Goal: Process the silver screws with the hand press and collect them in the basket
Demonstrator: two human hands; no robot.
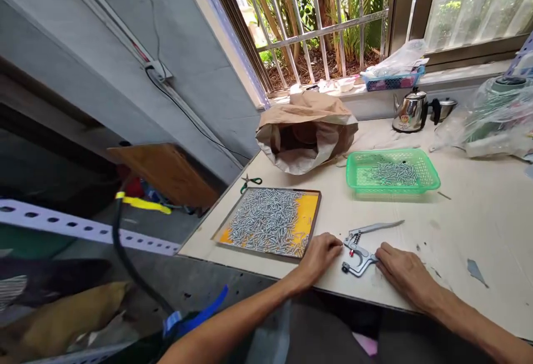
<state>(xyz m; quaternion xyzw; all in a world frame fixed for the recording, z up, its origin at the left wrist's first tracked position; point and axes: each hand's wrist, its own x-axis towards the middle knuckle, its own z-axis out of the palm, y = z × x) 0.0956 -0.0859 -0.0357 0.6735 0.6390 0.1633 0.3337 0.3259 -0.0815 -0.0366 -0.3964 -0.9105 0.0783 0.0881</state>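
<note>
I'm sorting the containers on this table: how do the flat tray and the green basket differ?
The tray is flat, dark-rimmed with a yellow floor, near the left hand; the green basket is deeper, perforated plastic, farther back. The tray is nearly covered; the basket holds a smaller heap. Both hold small silvery metal pieces.

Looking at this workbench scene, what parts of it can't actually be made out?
Head view, the only one:
- Inside of the brown paper bag: dark, contents unreadable.
- Left hand fingertips curl under; whether they pinch anything is hidden.
- Small metal pieces in the yellow tray and green basket: too small to identify.
- Plastic-wrapped item: blurred by wrap, cut by right edge.
- Pliers-like tool jaw detail: too small.
</note>
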